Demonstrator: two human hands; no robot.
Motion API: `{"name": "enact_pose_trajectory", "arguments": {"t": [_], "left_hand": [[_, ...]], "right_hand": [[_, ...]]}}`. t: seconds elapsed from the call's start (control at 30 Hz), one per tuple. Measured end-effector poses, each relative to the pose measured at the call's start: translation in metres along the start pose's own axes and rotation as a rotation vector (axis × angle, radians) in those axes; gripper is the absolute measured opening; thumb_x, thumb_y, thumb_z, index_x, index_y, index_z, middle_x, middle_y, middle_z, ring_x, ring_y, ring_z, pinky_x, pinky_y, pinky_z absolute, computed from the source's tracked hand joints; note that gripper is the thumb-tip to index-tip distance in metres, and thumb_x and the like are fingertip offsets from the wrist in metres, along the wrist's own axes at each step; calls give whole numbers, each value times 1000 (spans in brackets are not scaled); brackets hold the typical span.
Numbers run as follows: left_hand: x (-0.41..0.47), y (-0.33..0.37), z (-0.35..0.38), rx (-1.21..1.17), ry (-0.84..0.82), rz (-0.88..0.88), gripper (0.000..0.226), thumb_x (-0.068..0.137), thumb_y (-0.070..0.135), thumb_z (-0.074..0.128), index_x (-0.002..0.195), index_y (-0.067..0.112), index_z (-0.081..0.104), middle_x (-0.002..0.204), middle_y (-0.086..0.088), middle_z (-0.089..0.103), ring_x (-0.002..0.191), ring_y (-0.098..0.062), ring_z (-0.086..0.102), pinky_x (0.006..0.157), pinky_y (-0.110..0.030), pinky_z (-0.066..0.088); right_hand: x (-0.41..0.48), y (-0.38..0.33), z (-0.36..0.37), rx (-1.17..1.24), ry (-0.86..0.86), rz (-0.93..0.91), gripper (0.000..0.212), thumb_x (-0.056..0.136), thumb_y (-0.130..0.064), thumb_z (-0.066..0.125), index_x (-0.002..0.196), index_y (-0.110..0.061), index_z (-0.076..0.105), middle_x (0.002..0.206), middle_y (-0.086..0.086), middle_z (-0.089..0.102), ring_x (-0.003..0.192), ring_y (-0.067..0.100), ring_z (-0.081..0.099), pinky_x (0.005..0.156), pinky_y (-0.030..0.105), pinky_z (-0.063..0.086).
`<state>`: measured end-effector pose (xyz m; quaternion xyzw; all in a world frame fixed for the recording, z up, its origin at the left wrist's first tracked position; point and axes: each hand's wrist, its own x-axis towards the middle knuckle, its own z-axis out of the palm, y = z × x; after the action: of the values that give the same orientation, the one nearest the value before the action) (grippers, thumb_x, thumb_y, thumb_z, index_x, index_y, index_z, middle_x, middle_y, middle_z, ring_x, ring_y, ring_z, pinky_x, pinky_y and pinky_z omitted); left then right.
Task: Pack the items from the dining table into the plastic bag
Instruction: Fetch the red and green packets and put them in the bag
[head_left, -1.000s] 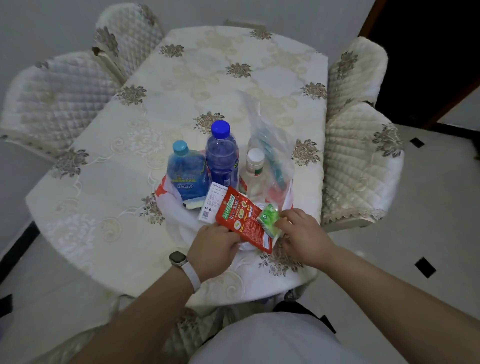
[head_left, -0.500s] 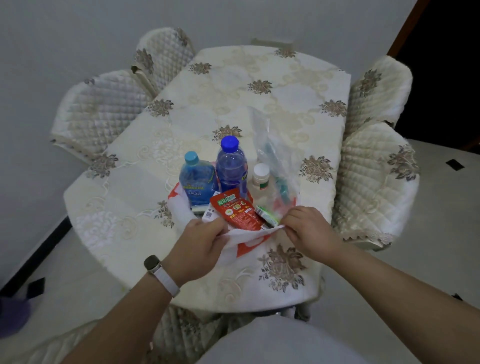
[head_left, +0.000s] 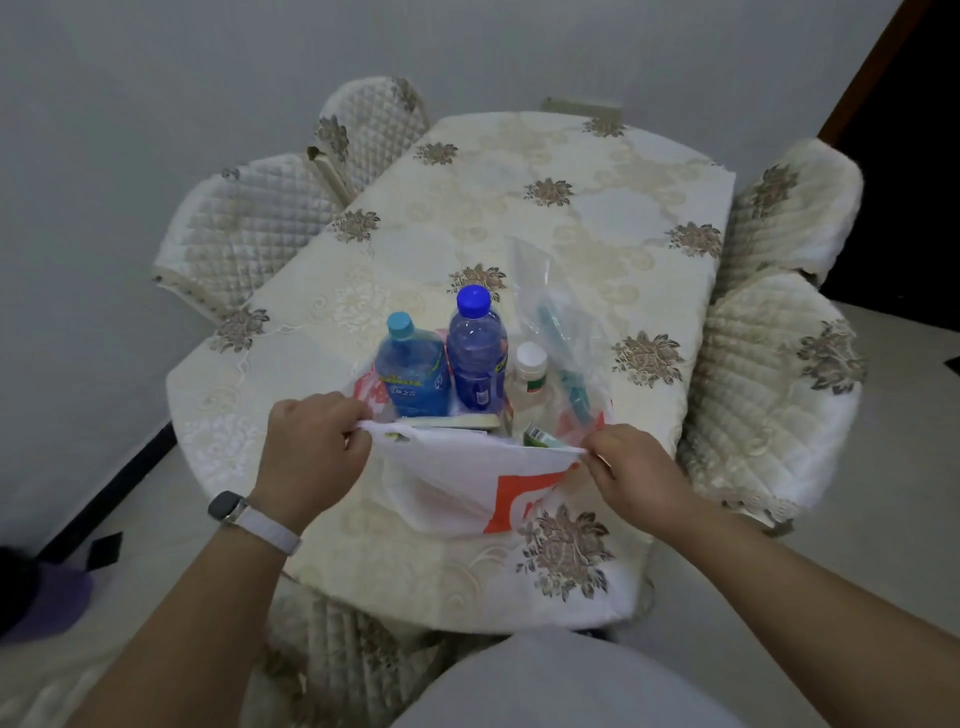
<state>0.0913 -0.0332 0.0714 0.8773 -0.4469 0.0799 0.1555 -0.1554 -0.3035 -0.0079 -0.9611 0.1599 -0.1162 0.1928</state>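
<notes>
The plastic bag (head_left: 467, 483), white with orange-red print, sits on the near end of the dining table (head_left: 571, 208), just ahead of the person and directly between the two hands. Its near rim runs left to right as a taut line. The left hand (head_left: 311, 447) pinches one end between curled fingers and thumb, and the right hand (head_left: 631, 467) pinches the other end the same way. Neither hand is nearer, so any lift would likely need both together. The mouth opens upward and away from the person. Beyond the rim stand a light-blue-capped bottle (head_left: 413, 371), a taller dark-blue-capped bottle (head_left: 475, 358) and a small white-capped bottle (head_left: 530, 371). A clear pouch (head_left: 561, 332) leans up at the right, and a flat box (head_left: 452, 421) and a green packet (head_left: 540, 439) lie just behind the rim. The film looks thin and soft, sagging below the pinches.
</notes>
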Motion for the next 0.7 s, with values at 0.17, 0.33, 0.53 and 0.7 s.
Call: {"name": "enact_pose_trajectory", "arguments": {"t": [0.17, 0.33, 0.53, 0.7], "left_hand": [[11, -1, 6, -217, 46, -116, 35, 73, 29, 45, 87, 12, 72, 74, -3, 63, 74, -28, 60, 69, -38, 49], [5, 2, 17, -401, -24, -112, 38, 75, 37, 47, 88, 14, 73, 83, 8, 62, 80, -12, 55, 76, -29, 44], [-2, 2, 25, -525, -64, -77, 11, 81, 44, 48, 84, 43, 59, 90, 32, 62, 82, 4, 54, 78, -31, 45], [5, 5, 24, -592, 3, -173, 18, 83, 43, 50, 80, 56, 63, 91, 29, 64, 81, 2, 60, 74, -19, 48]], "right_hand": [[0, 4, 5, -22, -52, 21, 8, 89, -20, 63, 84, -13, 63, 76, 2, 61, 73, 27, 56, 63, 39, 47], [-11, 17, 22, -86, -164, 7, 24, 73, -19, 68, 97, -13, 69, 90, 3, 65, 84, 28, 59, 72, 38, 52], [-8, 41, 24, -247, -129, 107, 26, 65, -8, 68, 91, -11, 71, 97, 6, 67, 89, 31, 59, 65, 40, 53], [-1, 44, 9, -314, -88, 102, 16, 70, -3, 67, 82, -13, 65, 76, 3, 60, 67, 28, 51, 53, 34, 42]]}}
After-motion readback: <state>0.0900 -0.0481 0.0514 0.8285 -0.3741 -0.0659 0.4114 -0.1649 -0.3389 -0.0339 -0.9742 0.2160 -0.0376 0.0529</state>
